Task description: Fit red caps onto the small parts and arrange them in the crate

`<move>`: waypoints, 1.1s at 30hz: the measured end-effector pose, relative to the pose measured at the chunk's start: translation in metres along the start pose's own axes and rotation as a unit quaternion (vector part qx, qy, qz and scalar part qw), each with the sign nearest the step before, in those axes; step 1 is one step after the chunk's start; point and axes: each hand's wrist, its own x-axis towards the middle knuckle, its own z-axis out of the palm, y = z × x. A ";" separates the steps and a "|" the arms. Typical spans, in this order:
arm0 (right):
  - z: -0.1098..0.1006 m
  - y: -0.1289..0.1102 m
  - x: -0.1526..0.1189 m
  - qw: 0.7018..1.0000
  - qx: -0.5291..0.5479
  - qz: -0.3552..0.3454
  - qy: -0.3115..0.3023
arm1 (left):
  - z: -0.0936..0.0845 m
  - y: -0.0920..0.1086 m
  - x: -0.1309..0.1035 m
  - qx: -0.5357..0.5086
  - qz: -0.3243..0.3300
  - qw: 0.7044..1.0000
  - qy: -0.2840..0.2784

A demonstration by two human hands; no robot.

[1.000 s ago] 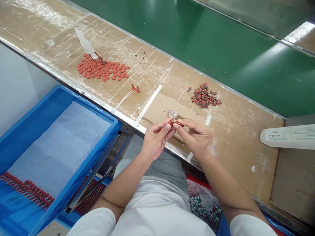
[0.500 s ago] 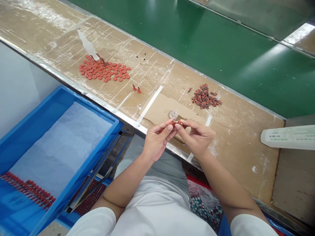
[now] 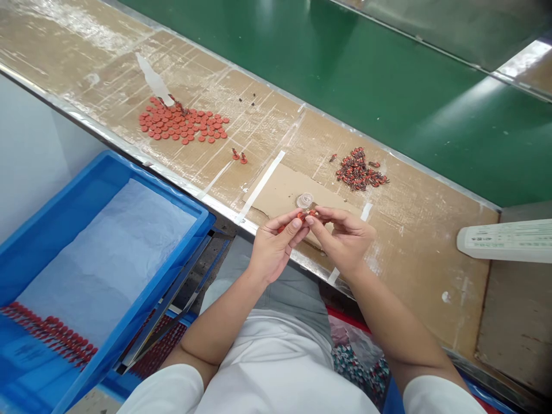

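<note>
One small red part [image 3: 304, 215], judged light, rigid and easily dropped, was pinched between the fingertip grip of left hand [image 3: 272, 248] and right hand [image 3: 345, 240], above the counter's [image 3: 414, 241] near edge.

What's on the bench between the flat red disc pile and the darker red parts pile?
In the head view, between the disc pile and the parts pile: two stray red pieces and a white tape strip.

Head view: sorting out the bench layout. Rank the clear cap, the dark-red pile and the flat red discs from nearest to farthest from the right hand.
From the right hand:
1. Clear cap, just beyond the fingertips.
2. Dark-red pile, farther back.
3. Flat red discs, far left.
</note>
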 end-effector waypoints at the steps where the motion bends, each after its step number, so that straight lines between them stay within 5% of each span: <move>1: 0.000 -0.001 0.000 1.000 0.004 0.003 -0.001 | 0.000 0.000 0.000 0.002 0.002 1.000 0.000; 14: -0.001 -0.006 0.003 0.987 0.101 0.119 -0.030 | -0.001 0.000 -0.002 0.000 -0.008 1.000 -0.028; 33: -0.002 -0.019 0.007 0.965 0.135 0.199 -0.106 | -0.017 0.001 -0.003 -0.028 -0.055 0.997 -0.054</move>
